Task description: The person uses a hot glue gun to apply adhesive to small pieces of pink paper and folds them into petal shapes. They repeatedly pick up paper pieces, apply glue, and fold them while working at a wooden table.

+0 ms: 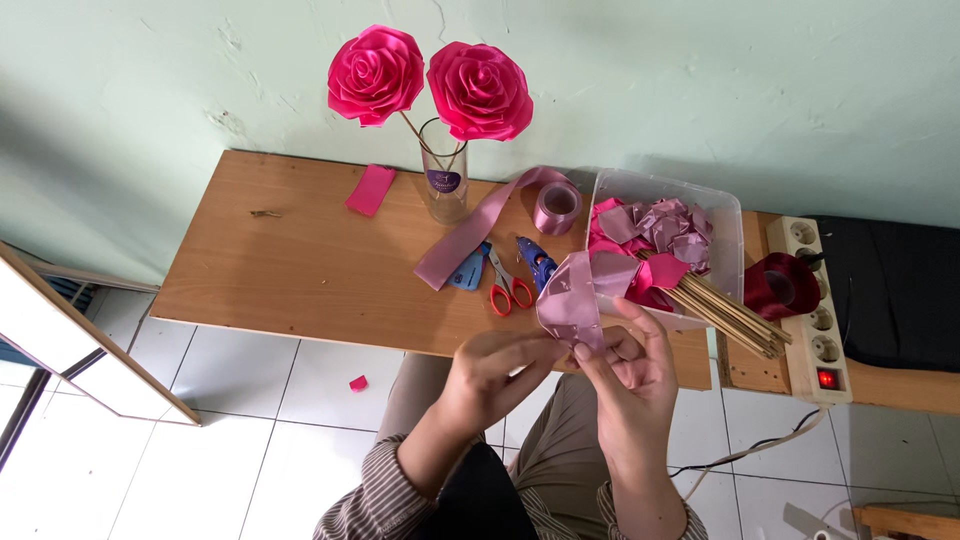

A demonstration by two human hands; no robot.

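My left hand and my right hand meet over the front edge of a low wooden table. Both pinch a mauve satin ribbon piece folded into a petal shape, held up between them. Just behind it a clear plastic tub holds several cut pink and mauve ribbon pieces and a bundle of wooden sticks that pokes out to the right.
A glass with two pink ribbon roses stands at the back. A mauve ribbon roll, red scissors, a blue glue gun, a dark red ribbon roll and a power strip lie around.
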